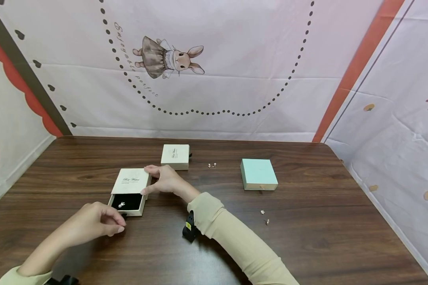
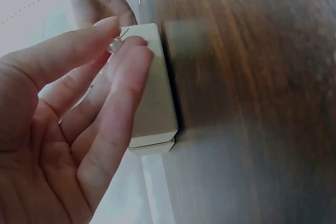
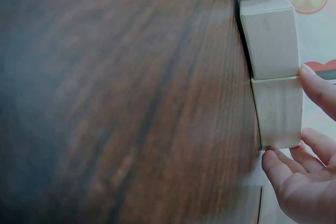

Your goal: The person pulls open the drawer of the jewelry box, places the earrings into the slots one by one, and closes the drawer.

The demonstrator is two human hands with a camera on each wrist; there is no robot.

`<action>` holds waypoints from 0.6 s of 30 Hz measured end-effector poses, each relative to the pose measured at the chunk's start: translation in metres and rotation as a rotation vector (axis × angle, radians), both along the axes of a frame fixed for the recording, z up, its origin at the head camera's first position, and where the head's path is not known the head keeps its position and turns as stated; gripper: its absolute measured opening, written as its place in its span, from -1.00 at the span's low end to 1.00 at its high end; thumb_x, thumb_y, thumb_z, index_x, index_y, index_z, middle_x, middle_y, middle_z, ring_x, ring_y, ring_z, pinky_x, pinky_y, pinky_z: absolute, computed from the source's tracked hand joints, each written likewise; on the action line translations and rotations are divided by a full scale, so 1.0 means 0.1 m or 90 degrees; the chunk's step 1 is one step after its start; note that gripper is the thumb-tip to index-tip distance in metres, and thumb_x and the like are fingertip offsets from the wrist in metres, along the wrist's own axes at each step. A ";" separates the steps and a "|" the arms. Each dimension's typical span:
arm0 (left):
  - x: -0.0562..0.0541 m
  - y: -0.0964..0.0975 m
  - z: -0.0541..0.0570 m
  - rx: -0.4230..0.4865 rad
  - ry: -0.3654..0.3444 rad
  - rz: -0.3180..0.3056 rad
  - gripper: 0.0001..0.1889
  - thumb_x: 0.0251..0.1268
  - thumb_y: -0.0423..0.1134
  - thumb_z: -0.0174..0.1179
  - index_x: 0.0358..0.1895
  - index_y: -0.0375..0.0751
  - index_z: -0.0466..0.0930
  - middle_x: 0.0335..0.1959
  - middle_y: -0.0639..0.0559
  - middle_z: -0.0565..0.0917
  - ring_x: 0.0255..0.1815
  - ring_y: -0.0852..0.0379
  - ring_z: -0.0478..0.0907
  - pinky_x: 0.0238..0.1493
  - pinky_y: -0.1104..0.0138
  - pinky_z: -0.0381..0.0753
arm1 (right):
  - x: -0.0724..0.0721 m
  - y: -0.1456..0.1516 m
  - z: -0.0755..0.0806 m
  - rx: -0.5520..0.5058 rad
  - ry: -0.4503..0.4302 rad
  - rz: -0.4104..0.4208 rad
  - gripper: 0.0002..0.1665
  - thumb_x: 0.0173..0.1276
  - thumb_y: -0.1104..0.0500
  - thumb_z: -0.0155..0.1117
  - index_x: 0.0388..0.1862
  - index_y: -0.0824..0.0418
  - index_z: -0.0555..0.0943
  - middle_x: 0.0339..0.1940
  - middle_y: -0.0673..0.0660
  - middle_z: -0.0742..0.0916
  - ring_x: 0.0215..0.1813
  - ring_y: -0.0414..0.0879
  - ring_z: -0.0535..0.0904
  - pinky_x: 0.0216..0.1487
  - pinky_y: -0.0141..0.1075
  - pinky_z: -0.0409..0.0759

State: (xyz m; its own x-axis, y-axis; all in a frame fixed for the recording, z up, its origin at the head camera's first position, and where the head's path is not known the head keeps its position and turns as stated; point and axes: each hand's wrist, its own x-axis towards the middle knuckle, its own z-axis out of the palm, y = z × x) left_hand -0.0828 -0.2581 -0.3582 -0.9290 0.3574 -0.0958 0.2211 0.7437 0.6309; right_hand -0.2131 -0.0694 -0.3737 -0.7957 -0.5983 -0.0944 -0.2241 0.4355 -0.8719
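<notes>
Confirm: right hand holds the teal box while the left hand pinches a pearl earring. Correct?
Not quite: the right hand holds the partly open white box, not the teal box, as the head view shows. The left hand does pinch a pearl earring.

Hands: two, a left hand (image 1: 89, 223) and a right hand (image 1: 168, 180)
Boxes: three, namely one front cream box (image 1: 130, 179), one rear cream box (image 1: 175, 157), one mint box (image 1: 259, 173)
Pulled-out drawers: one drawer (image 1: 133, 213)
Jewellery pinched in the left hand: one pearl earring (image 2: 114, 45)
Jewellery inside the drawer: one pearl piece (image 1: 121, 205)
Jewellery near the rear cream box: at least two, too small to count surely
Jewellery before the mint box: two, a flower-shaped piece (image 1: 262, 212) and another piece (image 1: 267, 221)
Printed rabbits: one rabbit (image 1: 165, 58)
</notes>
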 end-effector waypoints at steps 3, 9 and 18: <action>0.00 0.00 0.00 -0.013 0.025 0.009 -0.87 -0.03 -0.08 0.35 -0.42 0.00 0.69 -0.58 0.31 0.63 -0.57 0.45 0.44 -0.55 0.44 0.41 | 0.00 0.00 0.00 -0.003 -0.003 0.000 -0.11 -0.10 0.19 0.52 0.27 0.13 0.38 0.27 -0.11 0.44 0.21 -0.30 0.38 0.09 -0.53 0.34; -0.01 -0.02 0.00 0.004 0.025 -0.020 -0.82 -0.08 -0.14 0.38 -0.36 -0.07 0.71 -0.53 0.30 0.65 -0.50 0.46 0.50 -0.50 0.45 0.49 | 0.00 0.00 0.00 -0.006 -0.006 0.000 -0.12 -0.09 0.19 0.52 0.27 0.14 0.38 0.28 -0.11 0.44 0.22 -0.29 0.38 0.10 -0.52 0.34; 0.00 -0.01 0.03 0.013 0.053 -0.004 -0.80 -0.05 -0.17 0.37 -0.32 -0.16 0.72 -0.53 0.28 0.66 -0.55 0.47 0.47 -0.56 0.45 0.46 | 0.01 0.00 0.01 -0.002 -0.010 -0.006 -0.12 -0.11 0.18 0.53 0.27 0.12 0.39 0.27 -0.12 0.44 0.22 -0.28 0.38 0.12 -0.48 0.35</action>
